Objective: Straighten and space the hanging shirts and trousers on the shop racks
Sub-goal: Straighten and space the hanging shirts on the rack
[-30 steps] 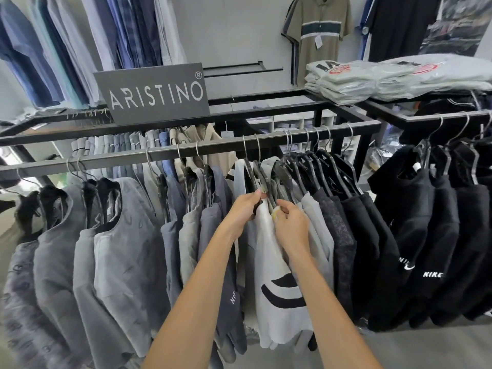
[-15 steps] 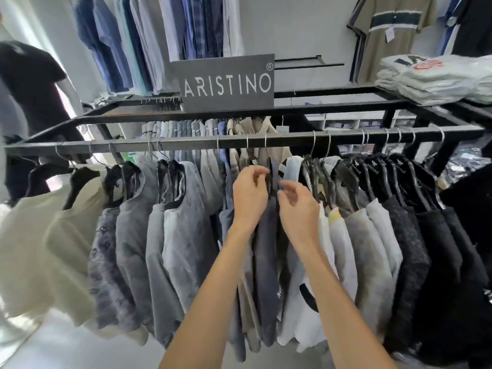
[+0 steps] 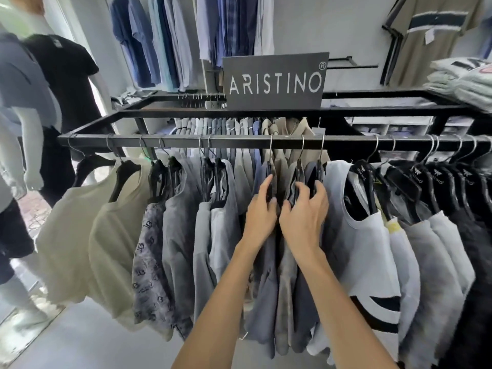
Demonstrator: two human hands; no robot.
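Our left hand (image 3: 262, 209) lays straight, close-set fingers against the dark grey-blue shirts on black plastic hangers (image 3: 269, 294) midway along the black metal rack rail (image 3: 239, 141); our right hand (image 3: 306, 217) curls round their shoulders (three wire hooks there). We reckon a hard sideways tug could unhook one

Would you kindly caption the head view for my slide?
Left hand touches and right hand grips dark shirts hung on black rail.
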